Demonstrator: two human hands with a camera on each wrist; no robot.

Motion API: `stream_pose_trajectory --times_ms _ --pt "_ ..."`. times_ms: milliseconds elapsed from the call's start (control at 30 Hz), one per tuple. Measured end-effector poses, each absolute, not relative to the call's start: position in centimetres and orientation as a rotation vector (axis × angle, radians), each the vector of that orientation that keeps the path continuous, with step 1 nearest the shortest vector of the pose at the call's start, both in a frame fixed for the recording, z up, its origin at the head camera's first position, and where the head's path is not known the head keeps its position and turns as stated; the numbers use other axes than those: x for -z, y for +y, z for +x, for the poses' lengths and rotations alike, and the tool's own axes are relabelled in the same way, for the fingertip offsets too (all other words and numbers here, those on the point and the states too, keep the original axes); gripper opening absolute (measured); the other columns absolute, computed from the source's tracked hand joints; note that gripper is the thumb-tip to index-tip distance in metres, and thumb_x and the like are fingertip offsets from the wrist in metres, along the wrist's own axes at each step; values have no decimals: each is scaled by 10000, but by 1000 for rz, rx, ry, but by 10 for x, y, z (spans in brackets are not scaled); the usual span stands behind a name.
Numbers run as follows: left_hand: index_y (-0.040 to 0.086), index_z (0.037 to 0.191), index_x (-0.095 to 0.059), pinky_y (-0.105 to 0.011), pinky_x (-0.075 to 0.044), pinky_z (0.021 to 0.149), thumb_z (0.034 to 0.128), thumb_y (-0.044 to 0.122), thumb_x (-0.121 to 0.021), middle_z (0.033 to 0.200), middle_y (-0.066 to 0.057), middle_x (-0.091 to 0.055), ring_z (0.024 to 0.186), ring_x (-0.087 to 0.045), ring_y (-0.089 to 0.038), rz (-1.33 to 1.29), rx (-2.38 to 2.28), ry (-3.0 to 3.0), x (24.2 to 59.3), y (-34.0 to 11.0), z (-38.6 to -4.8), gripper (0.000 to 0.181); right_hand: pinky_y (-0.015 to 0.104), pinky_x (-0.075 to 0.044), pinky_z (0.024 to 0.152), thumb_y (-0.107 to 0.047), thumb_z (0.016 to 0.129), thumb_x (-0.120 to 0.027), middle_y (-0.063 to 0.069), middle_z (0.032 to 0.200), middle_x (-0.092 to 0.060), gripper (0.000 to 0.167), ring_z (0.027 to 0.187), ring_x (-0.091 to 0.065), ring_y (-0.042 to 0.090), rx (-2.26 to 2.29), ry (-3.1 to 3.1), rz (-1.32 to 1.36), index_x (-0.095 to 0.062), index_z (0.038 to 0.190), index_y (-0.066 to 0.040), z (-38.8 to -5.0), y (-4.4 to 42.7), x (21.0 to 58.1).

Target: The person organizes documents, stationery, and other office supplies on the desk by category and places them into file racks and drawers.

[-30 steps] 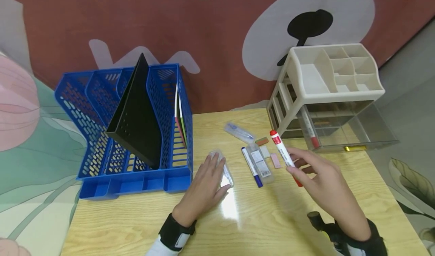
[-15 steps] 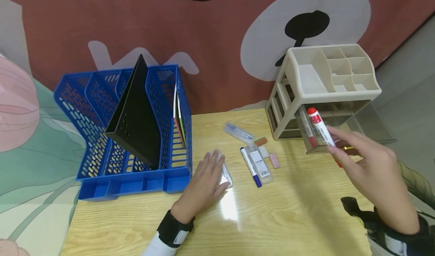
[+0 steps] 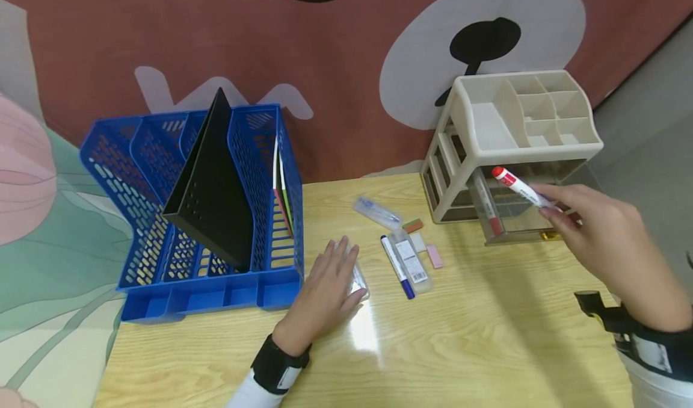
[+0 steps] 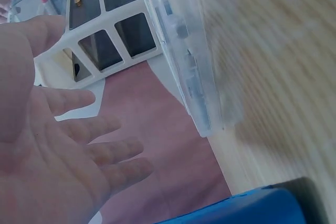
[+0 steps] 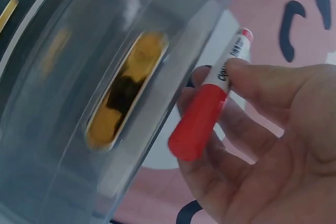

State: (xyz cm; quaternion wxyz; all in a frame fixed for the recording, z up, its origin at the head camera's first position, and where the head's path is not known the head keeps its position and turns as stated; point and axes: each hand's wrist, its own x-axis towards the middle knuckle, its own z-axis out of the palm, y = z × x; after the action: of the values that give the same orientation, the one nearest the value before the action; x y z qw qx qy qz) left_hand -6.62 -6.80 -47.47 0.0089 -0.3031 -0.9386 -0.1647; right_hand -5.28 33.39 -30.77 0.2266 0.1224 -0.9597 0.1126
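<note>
My right hand point(image 3: 622, 245) pinches a red-and-white marker point(image 3: 522, 189) above the pulled-out clear drawer point(image 3: 522, 238) of the white organizer point(image 3: 536, 152). In the right wrist view, thumb and fingers grip the marker point(image 5: 198, 121) beside the drawer's gold handle point(image 5: 126, 90). Another red-capped marker point(image 3: 487, 200) lies inside the drawer at its left. My left hand point(image 3: 319, 299), fingers extended, rests over a clear case point(image 3: 358, 281) on the table, partly covering it. The left wrist view shows that palm point(image 4: 58, 145) with straight fingers.
Left stands a blue rack point(image 3: 216, 293) with a black folder point(image 3: 216, 197) and thin booklets point(image 3: 283, 191). Mid-table lie a clear packet point(image 3: 377, 212), a blue marker point(image 3: 397, 268), a labelled case point(image 3: 412, 262), a pink eraser point(image 3: 435, 256) and other small blocks point(image 3: 417, 242).
The right hand has carried the red marker rightward from the table items to over the drawer, and the marker has tilted flatter. The left hand has stayed in place.
</note>
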Motion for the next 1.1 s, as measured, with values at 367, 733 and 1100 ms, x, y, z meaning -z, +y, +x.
stream_pose_trajectory --times_ms 367,733,1100 --pt "88 1607 -354 -572 -303 1236 993 509 -630 1693 -176 -277 1576 -230 -393 -1009 487 -2940 476 -60 -66 794 412 -415 485 -7 890 -757 175 895 -715 396 632 -553 241 -118 -2969 245 -694 1279 -46 -76 359 307" --pt "93 1611 -342 -594 -298 1232 1000 515 -617 1694 -187 -267 1570 -231 -412 -1041 475 -2929 474 -65 -68 793 436 -505 576 -24 944 -684 277 1030 -711 326 765 -642 331 -202 -3226 197 -661 1264 34 -109 367 312" --pt "109 1612 -345 -592 -312 1226 1001 538 -599 1696 -184 -263 1556 -264 -429 -1062 420 -2927 476 -66 -72 789 448 -575 641 -69 957 -699 255 966 -717 386 822 -683 337 -323 -3349 227 -596 1279 118 -126 362 318"
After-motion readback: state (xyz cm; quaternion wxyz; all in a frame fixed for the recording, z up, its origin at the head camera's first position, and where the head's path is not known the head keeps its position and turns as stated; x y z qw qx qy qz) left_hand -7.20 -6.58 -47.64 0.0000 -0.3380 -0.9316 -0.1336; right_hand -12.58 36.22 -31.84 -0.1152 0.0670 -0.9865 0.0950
